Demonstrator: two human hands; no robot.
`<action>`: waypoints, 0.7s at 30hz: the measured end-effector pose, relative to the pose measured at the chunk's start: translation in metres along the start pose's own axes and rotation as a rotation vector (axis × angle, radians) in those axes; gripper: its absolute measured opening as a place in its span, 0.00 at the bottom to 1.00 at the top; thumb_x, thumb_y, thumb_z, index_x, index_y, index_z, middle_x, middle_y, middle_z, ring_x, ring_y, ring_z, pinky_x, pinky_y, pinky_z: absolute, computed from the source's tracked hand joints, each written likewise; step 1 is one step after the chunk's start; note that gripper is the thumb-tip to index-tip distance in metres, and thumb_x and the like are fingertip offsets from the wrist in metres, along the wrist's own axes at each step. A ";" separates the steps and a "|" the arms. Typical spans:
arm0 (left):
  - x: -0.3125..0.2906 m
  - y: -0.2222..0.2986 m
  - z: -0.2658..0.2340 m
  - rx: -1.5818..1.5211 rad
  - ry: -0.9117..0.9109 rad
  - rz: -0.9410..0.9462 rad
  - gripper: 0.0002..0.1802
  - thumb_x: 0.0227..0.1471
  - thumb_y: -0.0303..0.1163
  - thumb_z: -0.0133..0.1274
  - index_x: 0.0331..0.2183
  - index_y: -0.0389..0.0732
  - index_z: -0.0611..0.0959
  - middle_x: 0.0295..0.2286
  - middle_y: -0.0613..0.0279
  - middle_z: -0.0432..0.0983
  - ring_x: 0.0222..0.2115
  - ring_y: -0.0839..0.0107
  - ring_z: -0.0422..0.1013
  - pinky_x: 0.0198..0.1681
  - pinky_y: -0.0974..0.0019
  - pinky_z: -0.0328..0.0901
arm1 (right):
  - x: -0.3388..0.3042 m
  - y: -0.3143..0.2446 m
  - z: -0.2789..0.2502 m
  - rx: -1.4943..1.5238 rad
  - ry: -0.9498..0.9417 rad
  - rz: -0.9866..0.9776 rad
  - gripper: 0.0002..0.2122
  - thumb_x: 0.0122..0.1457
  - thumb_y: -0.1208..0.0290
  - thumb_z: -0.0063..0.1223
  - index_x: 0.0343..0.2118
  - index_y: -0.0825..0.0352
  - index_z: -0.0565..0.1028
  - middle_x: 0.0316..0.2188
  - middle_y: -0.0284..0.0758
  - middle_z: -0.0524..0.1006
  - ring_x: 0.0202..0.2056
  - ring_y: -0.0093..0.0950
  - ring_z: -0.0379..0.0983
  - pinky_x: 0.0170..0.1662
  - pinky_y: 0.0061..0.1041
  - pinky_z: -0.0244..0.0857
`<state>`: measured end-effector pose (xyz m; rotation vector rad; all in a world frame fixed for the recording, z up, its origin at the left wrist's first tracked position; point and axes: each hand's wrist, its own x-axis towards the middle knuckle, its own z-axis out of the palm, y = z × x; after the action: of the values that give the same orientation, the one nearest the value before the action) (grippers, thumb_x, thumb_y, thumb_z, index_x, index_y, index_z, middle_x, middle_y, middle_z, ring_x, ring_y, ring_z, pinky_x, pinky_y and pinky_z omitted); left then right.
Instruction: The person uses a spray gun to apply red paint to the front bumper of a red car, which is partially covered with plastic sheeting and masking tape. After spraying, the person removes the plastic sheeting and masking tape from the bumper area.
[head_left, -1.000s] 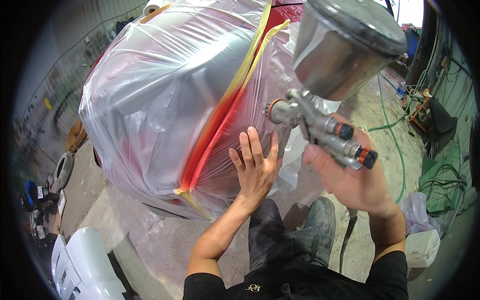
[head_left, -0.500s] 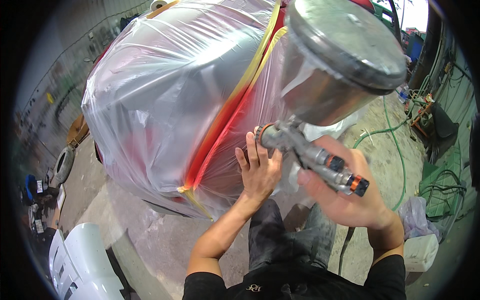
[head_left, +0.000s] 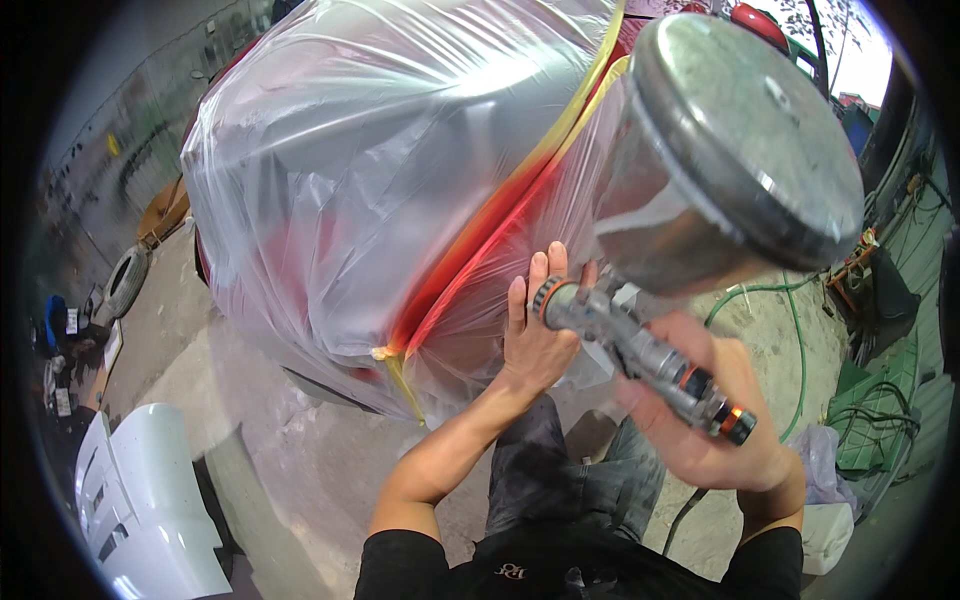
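My right hand is wrapped round the handle of a spray gun with a metal paint cup on top. The gun's orange-ringed nozzle points left and hides part of my left hand. That hand has its fingers stretched out against the clear plastic sheeting, which wraps a car body. Between strips of yellow masking tape, a narrow red painted strip is bare of plastic. The tape ends gather at the strip's lower tip. The gun's trigger is hidden by its body and my fingers.
A white body panel lies on the concrete floor at lower left, with a tire beyond it. Green hose trails over the floor at right, near a green crate and a white jug.
The car and floor have shifted in view. My right hand and the spray gun sit a little lower and further right in the picture. My left hand still rests against the plastic.
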<state>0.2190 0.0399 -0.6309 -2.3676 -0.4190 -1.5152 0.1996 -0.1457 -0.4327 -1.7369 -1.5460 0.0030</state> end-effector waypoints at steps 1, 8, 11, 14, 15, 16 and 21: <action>-0.001 -0.001 0.003 0.009 0.033 0.006 0.23 0.54 0.39 0.50 0.51 0.45 0.81 0.59 0.48 0.68 0.61 0.53 0.61 0.67 0.49 0.45 | 0.001 -0.003 0.004 0.024 -0.043 0.015 0.13 0.55 0.78 0.60 0.42 0.71 0.70 0.27 0.43 0.77 0.27 0.43 0.77 0.30 0.32 0.68; -0.001 -0.005 0.000 0.167 0.089 0.072 0.22 0.59 0.39 0.46 0.52 0.42 0.78 0.58 0.47 0.68 0.61 0.53 0.62 0.66 0.51 0.48 | -0.004 -0.004 0.017 0.095 -0.107 0.094 0.14 0.55 0.77 0.61 0.42 0.70 0.70 0.28 0.44 0.77 0.26 0.42 0.77 0.30 0.32 0.69; -0.004 -0.003 -0.001 0.033 -0.035 0.024 0.26 0.59 0.42 0.43 0.57 0.49 0.75 0.61 0.48 0.64 0.63 0.53 0.58 0.69 0.51 0.40 | -0.008 0.006 0.021 0.072 0.054 0.122 0.14 0.54 0.77 0.61 0.42 0.70 0.71 0.24 0.42 0.75 0.23 0.39 0.74 0.29 0.30 0.67; -0.004 -0.002 -0.002 0.052 -0.012 0.035 0.29 0.54 0.46 0.49 0.57 0.49 0.76 0.60 0.35 0.63 0.62 0.45 0.59 0.63 0.48 0.52 | -0.005 -0.007 0.015 0.189 0.036 0.339 0.14 0.54 0.76 0.62 0.42 0.70 0.71 0.23 0.41 0.76 0.21 0.37 0.74 0.28 0.28 0.66; -0.005 -0.004 0.003 0.023 0.029 0.043 0.26 0.52 0.49 0.50 0.51 0.49 0.79 0.58 0.34 0.65 0.61 0.44 0.59 0.64 0.42 0.49 | -0.006 -0.007 0.015 0.188 0.018 0.350 0.15 0.54 0.76 0.63 0.43 0.70 0.71 0.23 0.40 0.76 0.21 0.36 0.74 0.28 0.28 0.66; -0.006 -0.003 0.002 -0.039 -0.014 0.029 0.27 0.53 0.48 0.48 0.53 0.49 0.78 0.60 0.38 0.63 0.63 0.46 0.57 0.66 0.44 0.45 | -0.006 -0.007 0.014 0.183 0.003 0.363 0.15 0.55 0.76 0.63 0.43 0.70 0.71 0.23 0.40 0.76 0.21 0.35 0.74 0.28 0.28 0.66; -0.005 -0.008 -0.002 0.076 -0.004 0.082 0.28 0.53 0.48 0.45 0.52 0.45 0.79 0.63 0.43 0.60 0.67 0.48 0.51 0.70 0.46 0.36 | -0.004 -0.013 0.031 0.035 -0.084 0.109 0.13 0.54 0.77 0.62 0.39 0.70 0.71 0.22 0.37 0.75 0.19 0.30 0.72 0.26 0.27 0.64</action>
<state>0.2117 0.0458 -0.6342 -2.3005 -0.3692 -1.4326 0.1731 -0.1335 -0.4490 -1.8111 -1.5001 0.1583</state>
